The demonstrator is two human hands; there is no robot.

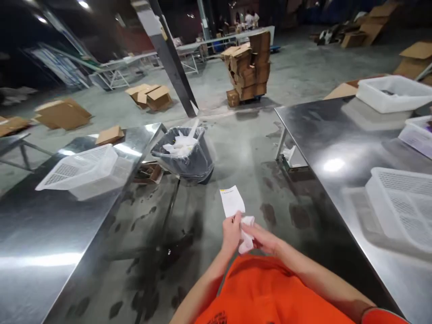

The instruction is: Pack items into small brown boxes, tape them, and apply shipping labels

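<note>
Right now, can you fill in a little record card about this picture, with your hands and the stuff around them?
Left hand: holding a white paper slip
Right hand: touching a crumpled white piece
Clothes: orange shirt
Left side: steel table with a white mesh basket
Right side: steel table with a white mesh basket
Ahead: dark-lined bin
Far away: stacked cardboard boxes

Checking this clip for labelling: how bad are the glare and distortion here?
Head view: bright glare streaks the polished stainless-steel table; wide-lens distortion seems to tilt the black-and-steel post; the bare left hand and bare right hand look slightly soft.
</note>
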